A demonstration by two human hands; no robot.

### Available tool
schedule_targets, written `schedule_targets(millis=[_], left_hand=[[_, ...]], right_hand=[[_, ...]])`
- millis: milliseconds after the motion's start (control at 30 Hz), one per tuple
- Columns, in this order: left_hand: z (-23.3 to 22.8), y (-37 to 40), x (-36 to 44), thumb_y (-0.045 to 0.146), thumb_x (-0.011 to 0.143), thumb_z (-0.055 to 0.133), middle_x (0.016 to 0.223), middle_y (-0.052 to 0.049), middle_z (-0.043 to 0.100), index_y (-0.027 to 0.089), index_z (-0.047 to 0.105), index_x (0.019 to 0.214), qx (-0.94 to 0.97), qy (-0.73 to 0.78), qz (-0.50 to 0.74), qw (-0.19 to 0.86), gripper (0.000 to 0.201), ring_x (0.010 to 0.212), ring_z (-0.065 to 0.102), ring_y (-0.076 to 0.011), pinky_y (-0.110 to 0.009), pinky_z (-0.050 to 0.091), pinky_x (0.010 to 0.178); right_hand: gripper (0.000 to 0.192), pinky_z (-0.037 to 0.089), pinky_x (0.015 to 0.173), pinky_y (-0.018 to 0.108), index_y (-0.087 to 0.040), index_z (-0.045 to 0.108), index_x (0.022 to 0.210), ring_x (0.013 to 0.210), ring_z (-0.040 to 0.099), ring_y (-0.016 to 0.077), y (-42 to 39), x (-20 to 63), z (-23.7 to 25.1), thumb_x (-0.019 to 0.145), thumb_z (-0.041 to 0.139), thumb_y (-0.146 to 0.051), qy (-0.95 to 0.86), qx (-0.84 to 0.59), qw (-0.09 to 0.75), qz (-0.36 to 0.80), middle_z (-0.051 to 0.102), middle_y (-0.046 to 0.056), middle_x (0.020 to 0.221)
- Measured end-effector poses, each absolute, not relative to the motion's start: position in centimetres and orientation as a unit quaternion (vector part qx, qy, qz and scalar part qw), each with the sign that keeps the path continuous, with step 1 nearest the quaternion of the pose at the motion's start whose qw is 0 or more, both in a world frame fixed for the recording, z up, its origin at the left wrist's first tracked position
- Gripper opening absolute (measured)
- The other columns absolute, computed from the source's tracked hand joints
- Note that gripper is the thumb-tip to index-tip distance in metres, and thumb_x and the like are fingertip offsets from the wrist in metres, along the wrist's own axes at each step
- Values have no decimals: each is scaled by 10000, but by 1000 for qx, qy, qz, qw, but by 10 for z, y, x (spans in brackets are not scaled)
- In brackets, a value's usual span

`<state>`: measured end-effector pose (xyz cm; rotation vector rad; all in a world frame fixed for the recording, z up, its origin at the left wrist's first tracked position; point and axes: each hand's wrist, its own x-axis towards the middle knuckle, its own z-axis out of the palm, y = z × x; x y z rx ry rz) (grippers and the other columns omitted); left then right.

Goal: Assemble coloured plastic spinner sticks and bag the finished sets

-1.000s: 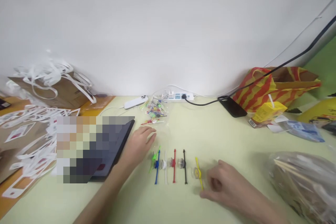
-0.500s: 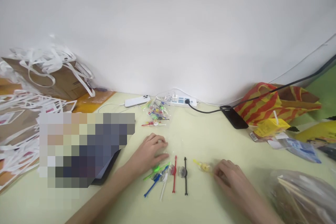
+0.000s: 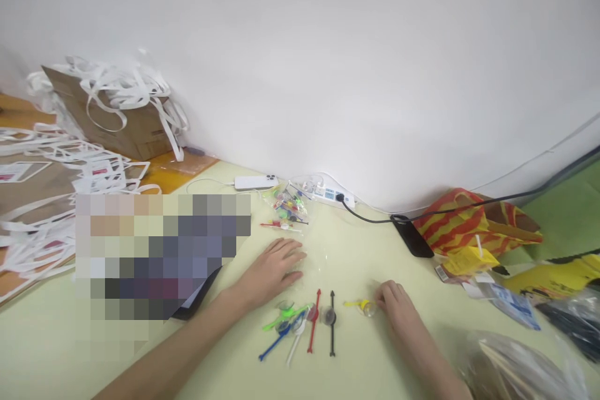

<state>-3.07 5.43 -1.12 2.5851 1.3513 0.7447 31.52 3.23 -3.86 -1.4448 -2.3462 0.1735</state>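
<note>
Pale yellow-green table point(image 3: 356, 250) against a white wall, cluttered at both ends.

Far left of the left hand: brown paper bags point(image 3: 112, 119) and a heap of white strips point(image 3: 60, 162). Closer in, a dark tablet point(image 3: 201, 287) sits just beside the left forearm.

Left hand point(image 3: 274, 269) lies flat, palm down, fingers spread and loose, gripping nothing. It seems to rest on a thin clear plastic film; hard to tell.

Just below its fingertips: green stick point(image 3: 281, 319), blue stick point(image 3: 274, 345) and white stick point(image 3: 294, 344), fanned and overlapping. Next to them the red stick point(image 3: 313, 325) and black stick point(image 3: 332, 325), roughly parallel, between the two hands.

Yellow stick point(image 3: 356, 305) lies crosswise, its clear disc end touching the right fingertips. Right hand point(image 3: 396, 309) is curled, fingertips at that end; pinching or only touching, I cannot tell.

Behind the hands: clear bag of more sticks point(image 3: 284, 206), white phone point(image 3: 255, 182), power strip point(image 3: 328, 194). Right of the right hand: black phone point(image 3: 412, 234), striped bag point(image 3: 464, 225), yellow drink carton point(image 3: 466, 260).

Risks, as I judge them:
- The sticks look small and light; a sweep of either hand could scatter the group.
- The overlapping three could snag together if one is pulled.
- The yellow stick could slide away under fingertip pressure.
</note>
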Motion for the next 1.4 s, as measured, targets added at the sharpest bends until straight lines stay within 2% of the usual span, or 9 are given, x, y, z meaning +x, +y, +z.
schedule_targets(millis=[167,300,433,533,633,733,1000,1200,1400], left_hand=[[-12,47,-33,525,971,488,1539,-118,430,235,434,1463,865,468,165,68,573,1456,346,-296,-510,277,1189],[-11,47,-30,597,982,386,1591,-103,344,244,333,1530,870,468,130,87,654,1497,254,-320,-576,185,1197],[-10,48,-29,616,976,367,1592,-83,340,281,298,1543,868,472,122,97,663,1502,228,-342,-656,92,1179],[-10,47,-29,679,933,402,1588,-96,347,277,291,1546,865,475,125,100,742,1500,226,-361,-684,61,1168],[-13,47,-31,757,858,459,1586,-125,348,260,300,1544,865,474,132,97,861,1493,238,-373,-671,87,1172],[-16,47,-33,761,817,527,1556,-142,398,253,349,1518,863,474,157,81,884,1470,294,-368,-631,157,1179],[-8,46,-32,531,771,747,1424,-94,531,247,416,1453,856,470,202,76,810,1347,443,-307,-539,265,1180],[-4,48,-31,519,775,750,1451,-92,501,263,381,1488,861,466,190,80,842,1337,442,-313,-527,288,1174],[-5,51,-30,621,863,607,1526,-123,417,280,329,1523,869,464,158,71,794,1401,370,-331,-574,231,1185]], right_hand=[[148,466,742,363,-222,449,843,810,573,216,41,317,-25,924,350,-147,-817,-530,165,156,596,57,874],[111,445,689,321,-227,466,865,757,563,198,55,314,-10,929,384,-265,-779,-560,183,217,603,30,831],[121,435,708,314,-210,524,855,774,577,196,78,299,17,881,451,-302,-759,-544,226,276,614,30,797],[86,426,651,286,-195,573,834,723,602,184,99,284,37,812,517,-257,-761,-522,185,339,643,24,737],[74,387,556,251,-185,605,804,643,611,169,119,271,47,755,558,-214,-769,-499,139,375,661,19,671],[72,403,561,244,-181,611,785,659,642,171,132,261,51,727,569,-193,-777,-475,114,398,671,19,670],[91,431,575,264,-176,619,773,624,647,177,148,258,30,692,579,-173,-770,-457,109,431,659,14,661],[91,447,582,259,-179,610,772,632,631,171,156,249,14,682,618,-180,-752,-438,142,472,650,10,649],[111,503,686,279,-169,629,787,693,653,171,154,238,18,684,667,-188,-737,-373,166,538,682,19,704]])
